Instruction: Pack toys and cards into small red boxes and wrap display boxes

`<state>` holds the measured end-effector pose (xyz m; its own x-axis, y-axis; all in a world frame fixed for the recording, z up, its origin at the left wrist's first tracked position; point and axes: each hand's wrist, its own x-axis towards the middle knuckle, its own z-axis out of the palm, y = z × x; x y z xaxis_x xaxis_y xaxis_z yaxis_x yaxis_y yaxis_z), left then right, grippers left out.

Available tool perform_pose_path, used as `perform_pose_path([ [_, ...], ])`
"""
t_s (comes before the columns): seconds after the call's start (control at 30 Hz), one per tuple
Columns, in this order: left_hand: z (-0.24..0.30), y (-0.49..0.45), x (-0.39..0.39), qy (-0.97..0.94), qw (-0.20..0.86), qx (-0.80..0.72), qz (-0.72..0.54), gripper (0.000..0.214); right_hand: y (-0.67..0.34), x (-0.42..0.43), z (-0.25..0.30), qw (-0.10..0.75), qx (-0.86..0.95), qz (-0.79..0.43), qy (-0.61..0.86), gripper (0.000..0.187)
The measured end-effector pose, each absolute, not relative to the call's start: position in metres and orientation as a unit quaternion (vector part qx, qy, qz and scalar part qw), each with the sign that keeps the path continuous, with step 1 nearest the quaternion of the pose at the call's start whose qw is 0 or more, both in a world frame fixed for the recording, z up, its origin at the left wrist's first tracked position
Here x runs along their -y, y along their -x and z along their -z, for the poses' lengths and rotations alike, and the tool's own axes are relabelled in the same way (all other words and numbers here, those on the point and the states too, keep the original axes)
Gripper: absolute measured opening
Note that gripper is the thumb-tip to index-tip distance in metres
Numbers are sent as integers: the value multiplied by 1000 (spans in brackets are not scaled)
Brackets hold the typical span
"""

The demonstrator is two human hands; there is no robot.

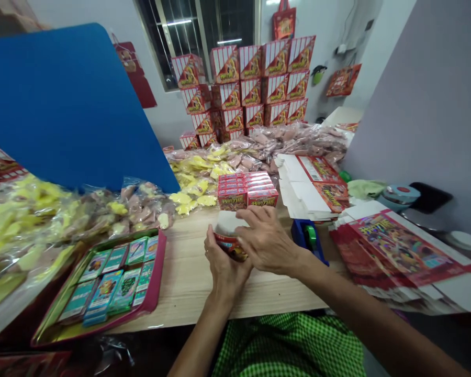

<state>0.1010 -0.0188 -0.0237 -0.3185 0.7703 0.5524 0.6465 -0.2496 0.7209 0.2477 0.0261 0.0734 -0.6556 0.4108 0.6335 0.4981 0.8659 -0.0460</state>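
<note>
A small red printed cardboard box point(231, 245) with its white inner flap point(227, 222) raised is between my hands, above the front part of the table. My left hand point(224, 267) is closed around its left side and underside. My right hand point(267, 242) reaches over from the right, fingers bent and gripping the box at its open top edge. What is inside the box is hidden. Just behind my hands stand several small red boxes point(246, 191) in stacked rows.
At left, a pink-rimmed tin tray point(160, 272) holds card packs. Bagged yellow pieces point(19, 220) and bagged pink pieces point(314, 139) lie about. A blue tape dispenser point(298, 235) and flat printed cartons point(400, 241) are at right. A blue panel point(70, 104) and stacked boxes point(251, 86) stand behind.
</note>
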Motion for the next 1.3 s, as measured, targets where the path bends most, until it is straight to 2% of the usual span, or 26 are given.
perform_pose_path([
  [0.13, 37, -100, 18, -533, 11, -612, -584, 121, -256, -18, -43, 430, 853, -9, 296, 26],
  [0.2, 41, -100, 21, -544, 8, -589, -598, 111, -254, -18, -23, 444, 847, -60, 288, 24],
  [0.27, 40, -97, 25, -563, 21, -561, -607, 89, -250, -22, -8, 460, 838, -101, 275, 20],
  [0.37, 28, -89, 30, -541, 88, -542, -637, 32, -245, -29, 0, 485, 825, -130, 259, 17],
  [0.4, 23, -86, 30, -513, 120, -541, -655, 23, -244, -31, -1, 482, 829, -134, 251, 18],
  [0.5, 11, -78, 31, -435, 219, -516, -705, 22, -246, -31, -6, 461, 837, -174, 238, 16],
  [0.57, 10, -75, 32, -437, 246, -493, -711, 29, -250, -27, -8, 458, 823, -221, 254, 24],
  [0.6, 11, -73, 33, -453, 247, -485, -706, 26, -252, -25, -8, 458, 818, -232, 258, 30],
  [0.67, 15, -70, 36, -492, 235, -471, -693, 23, -256, -21, -8, 457, 830, -213, 239, 30],
  [0.8, 22, -66, 44, -547, 248, -419, -681, 39, -264, -17, -11, 427, 877, -130, 177, 22],
  [0.97, 18, -76, 49, -546, 218, -414, -695, 20, -266, -9, -17, 411, 881, -135, 192, 19],
  [1.07, 16, -82, 49, -521, 213, -434, -704, 30, -263, -5, -20, 417, 872, -134, 220, 23],
  [1.13, 16, -81, 49, -526, 209, -443, -695, 33, -261, -5, -20, 416, 870, -127, 234, 20],
  [1.2, 15, -76, 48, -562, 195, -428, -680, 24, -261, -6, -20, 413, 875, -116, 224, 11],
  [1.3, 14, -61, 46, -636, 169, -387, -646, 16, -266, -10, -20, 401, 895, -83, 177, 12],
])
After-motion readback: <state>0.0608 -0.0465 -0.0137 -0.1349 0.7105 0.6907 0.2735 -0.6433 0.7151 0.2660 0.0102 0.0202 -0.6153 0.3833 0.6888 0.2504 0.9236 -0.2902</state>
